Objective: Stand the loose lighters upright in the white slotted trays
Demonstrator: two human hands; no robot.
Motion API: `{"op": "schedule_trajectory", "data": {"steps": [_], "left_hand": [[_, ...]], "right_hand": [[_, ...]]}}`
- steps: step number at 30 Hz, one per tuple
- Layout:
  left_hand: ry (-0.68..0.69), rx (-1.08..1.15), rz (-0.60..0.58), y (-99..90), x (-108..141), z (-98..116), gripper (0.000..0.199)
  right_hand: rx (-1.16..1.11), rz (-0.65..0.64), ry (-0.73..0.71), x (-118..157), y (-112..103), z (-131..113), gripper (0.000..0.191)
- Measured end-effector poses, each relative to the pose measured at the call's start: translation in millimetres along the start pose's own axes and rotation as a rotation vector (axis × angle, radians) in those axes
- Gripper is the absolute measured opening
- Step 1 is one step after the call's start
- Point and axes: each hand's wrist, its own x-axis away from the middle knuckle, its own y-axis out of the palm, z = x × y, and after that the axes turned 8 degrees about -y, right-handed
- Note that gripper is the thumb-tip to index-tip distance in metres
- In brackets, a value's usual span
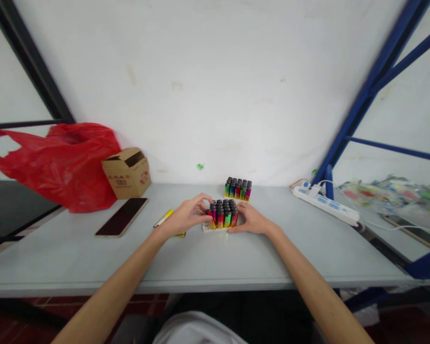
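Several bright lighters point(220, 220) with black tops stand upright in rows in a white tray point(210, 229) between my hands. My left hand point(191, 213) is at the left end of the tray, its thumb and fingers closed on a lighter point(210, 220) there. My right hand point(252, 218) grips the tray's right end, thumb along the front and fingers behind. Partly hidden behind my left wrist, a few yellow lighters point(166, 216) lie on the table.
Behind the tray stands another block of lighters point(238, 189). To the left are a dark-screened phone point(123, 217), an open cardboard box point(127, 174) and a red plastic bag point(68, 167). A white power strip point(326, 204) with cables lies at the right beside a blue metal frame point(358, 105).
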Motion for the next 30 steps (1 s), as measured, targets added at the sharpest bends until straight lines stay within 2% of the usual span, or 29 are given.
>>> {"op": "schedule_trajectory", "data": {"steps": [6, 13, 19, 30], "left_hand": [[0.007, -0.003, 0.029, 4.0, -2.8, 3.2, 0.04], [0.033, 0.041, 0.112, 15.2, 0.2, 1.7, 0.02], [0.086, -0.113, 0.174, 22.3, 10.6, 2.4, 0.017], [0.048, 0.008, 0.128, 27.4, 11.4, -1.8, 0.02]], "right_hand": [[-0.004, 0.003, 0.011, 0.8, 0.2, -0.7, 0.069], [-0.005, -0.003, -0.003, 0.6, 0.6, 1.3, 0.068], [-0.006, -0.004, -0.016, 0.2, -1.1, -1.9, 0.065], [0.014, -0.01, -0.026, -0.1, -1.3, -1.7, 0.066]]}}
